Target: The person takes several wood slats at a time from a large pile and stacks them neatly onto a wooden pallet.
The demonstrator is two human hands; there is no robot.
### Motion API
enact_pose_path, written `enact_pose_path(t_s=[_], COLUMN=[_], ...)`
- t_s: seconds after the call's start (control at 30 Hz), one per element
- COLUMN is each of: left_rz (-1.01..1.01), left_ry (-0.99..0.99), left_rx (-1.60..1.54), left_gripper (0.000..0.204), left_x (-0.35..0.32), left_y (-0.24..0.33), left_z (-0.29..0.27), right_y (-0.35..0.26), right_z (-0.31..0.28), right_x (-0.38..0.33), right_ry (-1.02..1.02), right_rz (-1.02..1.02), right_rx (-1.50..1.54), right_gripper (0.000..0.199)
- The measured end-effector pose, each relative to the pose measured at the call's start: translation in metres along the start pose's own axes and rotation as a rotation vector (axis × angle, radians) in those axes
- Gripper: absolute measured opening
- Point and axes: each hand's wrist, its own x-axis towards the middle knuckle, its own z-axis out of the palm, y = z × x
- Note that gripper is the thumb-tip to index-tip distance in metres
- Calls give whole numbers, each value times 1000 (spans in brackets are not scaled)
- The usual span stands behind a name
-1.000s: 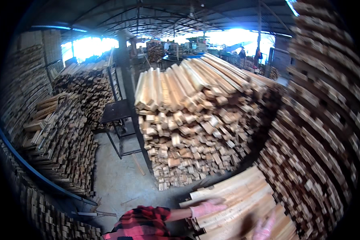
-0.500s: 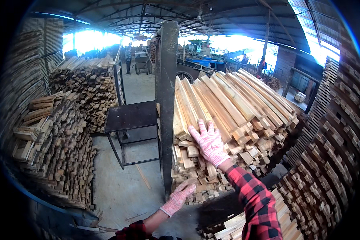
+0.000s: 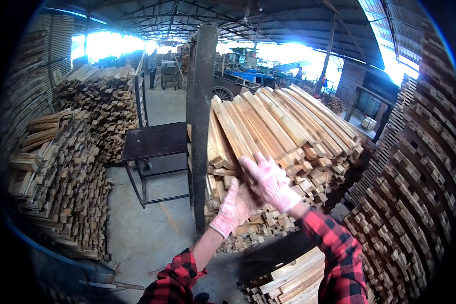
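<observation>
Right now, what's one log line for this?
left hand: at wood stack front | right hand: beside left, same stack | grips: unclear | nearby: black post, dark table

Daylight [image 3: 106, 46] is glaring left and right of the dark post [image 3: 199, 101], the roof [image 3: 187, 17] above it lying dim. Fisheye distortion is bending the stacks [image 3: 415, 167] farthest from it.

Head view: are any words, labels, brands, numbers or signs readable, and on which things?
No text can be read.
None shows on the wooden strips, the dark table, the left hand or the right hand; the distant machinery is too small and blurred to tell.
</observation>
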Motion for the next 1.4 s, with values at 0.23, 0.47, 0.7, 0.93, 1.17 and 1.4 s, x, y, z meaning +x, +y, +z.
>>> enact_pose_path(t_s=[0.23, 0.47, 0.7, 0.93, 1.17, 1.4], left_rz=[74, -4, -50, -441, -499, -506], left_ry=[23, 382, 456, 12, -489, -361], left_rx=[-199, 118, 154, 279, 871, 939], left_gripper=[98, 46, 55, 40, 28, 35], left_x=[14, -46, -82, -66, -60, -48], left_y=[-50, -132, -146, -220, -336, -362], left_z=[34, 12, 15, 63, 40, -99], right_y=[-72, -62, -73, -38, -26, -17], right_z=[-76, -51, -48, -61, -59, -44], right_x=[-203, -292, -367, -384, -468, -440], right_ry=[3, -239, -173, 233, 42, 48], right_rz=[325, 684, 540, 816, 1327, 1350], right_rx=[383, 976, 740, 842, 509, 755], right_gripper=[78, 99, 91, 84, 79, 101])
